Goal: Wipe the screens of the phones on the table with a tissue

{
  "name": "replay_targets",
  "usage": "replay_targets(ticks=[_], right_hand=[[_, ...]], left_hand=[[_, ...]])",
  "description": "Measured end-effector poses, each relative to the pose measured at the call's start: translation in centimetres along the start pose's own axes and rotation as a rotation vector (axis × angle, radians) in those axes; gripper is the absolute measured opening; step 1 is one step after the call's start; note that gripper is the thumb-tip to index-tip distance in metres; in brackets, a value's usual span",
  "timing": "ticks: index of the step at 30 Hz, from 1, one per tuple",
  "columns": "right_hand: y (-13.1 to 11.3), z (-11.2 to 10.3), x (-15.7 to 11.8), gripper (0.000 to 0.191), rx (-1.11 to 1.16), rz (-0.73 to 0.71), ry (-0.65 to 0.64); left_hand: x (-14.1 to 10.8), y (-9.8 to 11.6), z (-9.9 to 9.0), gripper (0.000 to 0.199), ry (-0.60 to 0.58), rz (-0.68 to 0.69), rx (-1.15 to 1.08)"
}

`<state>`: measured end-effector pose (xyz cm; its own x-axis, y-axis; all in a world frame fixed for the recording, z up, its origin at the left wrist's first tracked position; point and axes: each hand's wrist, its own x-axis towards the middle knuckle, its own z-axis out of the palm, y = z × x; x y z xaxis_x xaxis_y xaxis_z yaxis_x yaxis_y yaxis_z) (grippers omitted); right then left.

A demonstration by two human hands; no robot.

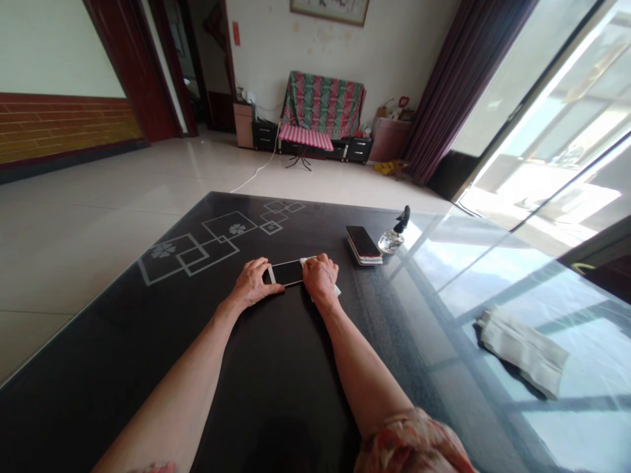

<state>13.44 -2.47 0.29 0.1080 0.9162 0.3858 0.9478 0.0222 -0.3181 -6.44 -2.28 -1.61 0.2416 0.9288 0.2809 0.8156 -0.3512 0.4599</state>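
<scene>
A white-framed smartphone (pixel 287 272) with a dark screen lies on the black glossy table (pixel 276 368). My left hand (pixel 252 284) grips its left end, with the thumb along the near edge and the fingers at the far side. Over the phone's right end, my right hand (pixel 320 276) is closed on a white tissue (pixel 337 290), pressing it against the screen. Only small bits of the tissue show around the fingers. The phone's right end is hidden under this hand.
Right of my hands sits a stack of phones (pixel 363 246), beside a clear spray bottle (pixel 393 238) with a black nozzle. A folded pale cloth (pixel 523 348) lies farther right. Beyond the table stand a striped small table (pixel 305 137) and a covered television (pixel 323 102).
</scene>
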Motion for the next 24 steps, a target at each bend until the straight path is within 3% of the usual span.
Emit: replay_targets(ticks=[6, 11, 18, 21, 24], right_hand=[[1.4, -0.3, 0.5, 0.022, -0.016, 0.099, 0.031], [-0.5, 0.4, -0.6, 0.019, 0.017, -0.046, 0.006], [-4.5, 1.1, -2.9, 0.020, 0.070, -0.281, -0.049], [-3.8, 0.7, -2.9, 0.021, 0.042, -0.288, -0.054], [-1.6, 0.1, -2.6, 0.023, 0.020, -0.224, -0.010]], left_hand=[[0.1, -0.3, -0.5, 0.073, -0.046, 0.043, -0.020], [0.4, -0.7, -0.9, 0.069, -0.122, 0.046, -0.051], [0.5, -0.8, -0.6, 0.059, -0.085, 0.094, -0.051], [0.4, -0.6, -0.8, 0.060, -0.090, 0.074, -0.060], [0.3, -0.4, -1.0, 0.062, -0.112, 0.048, -0.058]])
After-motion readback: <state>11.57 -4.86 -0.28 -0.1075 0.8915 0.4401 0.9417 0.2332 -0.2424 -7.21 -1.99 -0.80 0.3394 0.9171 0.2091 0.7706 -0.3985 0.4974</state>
